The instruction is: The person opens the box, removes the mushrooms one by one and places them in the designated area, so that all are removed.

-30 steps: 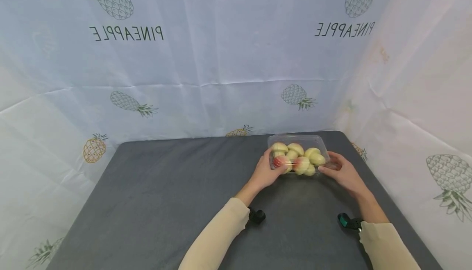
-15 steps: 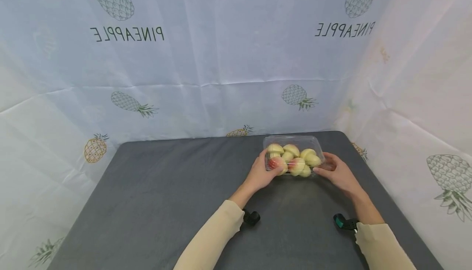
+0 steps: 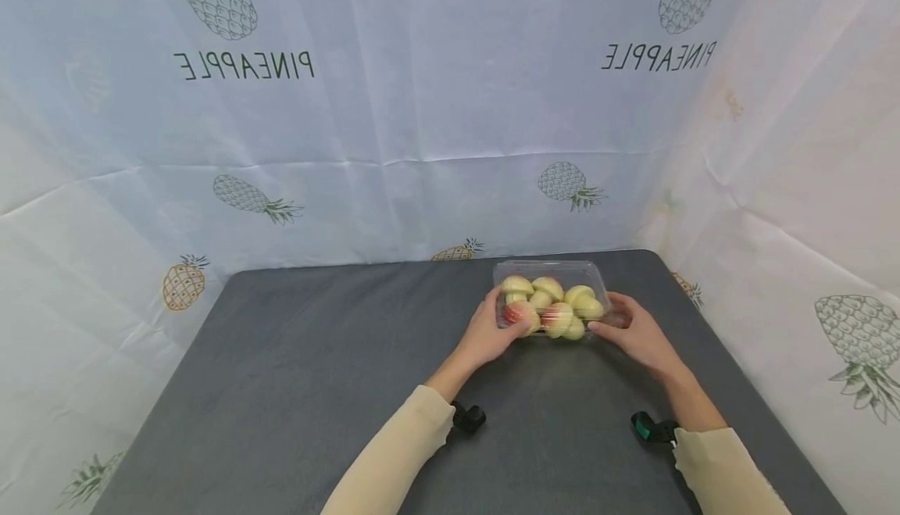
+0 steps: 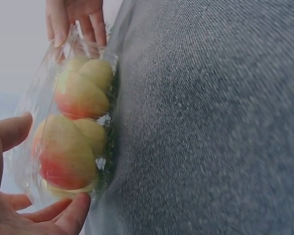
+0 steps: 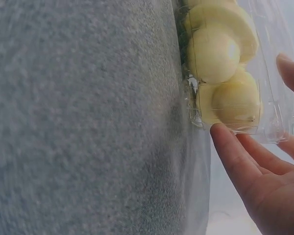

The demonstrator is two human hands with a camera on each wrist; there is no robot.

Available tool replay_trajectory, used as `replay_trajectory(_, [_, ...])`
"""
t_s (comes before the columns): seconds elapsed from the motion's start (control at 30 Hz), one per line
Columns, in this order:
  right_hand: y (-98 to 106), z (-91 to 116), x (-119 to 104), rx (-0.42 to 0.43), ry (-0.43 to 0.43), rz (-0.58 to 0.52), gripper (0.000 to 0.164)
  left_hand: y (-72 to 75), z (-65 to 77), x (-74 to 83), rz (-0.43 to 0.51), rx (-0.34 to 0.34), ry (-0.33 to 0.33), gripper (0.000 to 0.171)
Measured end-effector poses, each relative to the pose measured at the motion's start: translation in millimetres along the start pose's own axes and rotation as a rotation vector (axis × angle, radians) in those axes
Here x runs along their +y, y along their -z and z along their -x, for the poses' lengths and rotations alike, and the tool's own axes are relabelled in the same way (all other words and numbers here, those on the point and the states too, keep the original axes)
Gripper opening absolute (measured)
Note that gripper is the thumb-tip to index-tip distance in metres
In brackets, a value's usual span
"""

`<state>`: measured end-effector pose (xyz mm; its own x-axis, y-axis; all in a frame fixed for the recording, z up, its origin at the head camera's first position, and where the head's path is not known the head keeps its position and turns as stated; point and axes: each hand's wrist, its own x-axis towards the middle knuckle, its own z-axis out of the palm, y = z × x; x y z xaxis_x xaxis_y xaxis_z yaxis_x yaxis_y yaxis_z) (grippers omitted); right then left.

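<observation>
A clear plastic box (image 3: 551, 268) stands on the dark grey cloth toward the back right. Inside it lie several pale yellow fruits (image 4: 68, 152), some blushed red, which look like peaches or apples. My left hand (image 3: 490, 333) grips the box's left end, thumb on the near side. At the opposite end my right hand (image 3: 640, 335) holds on with its thumb at the near corner; in the right wrist view its fingertips (image 5: 219, 128) meet the end wall. The fingers behind the box are partly hidden in the head view.
A grey-covered table (image 3: 316, 390) spreads out to the left and in front. White pineapple-print curtains (image 3: 394, 109) hang behind it and at both sides. Black wrist devices (image 3: 469, 418) sit below each wrist, at the cream sleeves.
Both hands have moved left together with the fruit box, and slightly nearer to me. Their hold on its two ends looks the same.
</observation>
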<state>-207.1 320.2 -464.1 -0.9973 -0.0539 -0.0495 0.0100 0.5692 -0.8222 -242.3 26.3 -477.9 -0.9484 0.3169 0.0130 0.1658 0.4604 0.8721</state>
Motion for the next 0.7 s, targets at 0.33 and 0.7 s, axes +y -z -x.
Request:
replay_trajectory(0.33, [-7, 1, -3, 0.004, 0.01, -0.001, 0.092, 6.5, 6.2, -3.4, 0.004, 0.0, 0.008, 0.089])
replay_trajectory(0.7, [-15, 2, -8, 0.004, 0.01, -0.004, 0.091, 12.2, 13.0, -9.6, 0.016, 0.026, 0.004, 0.09])
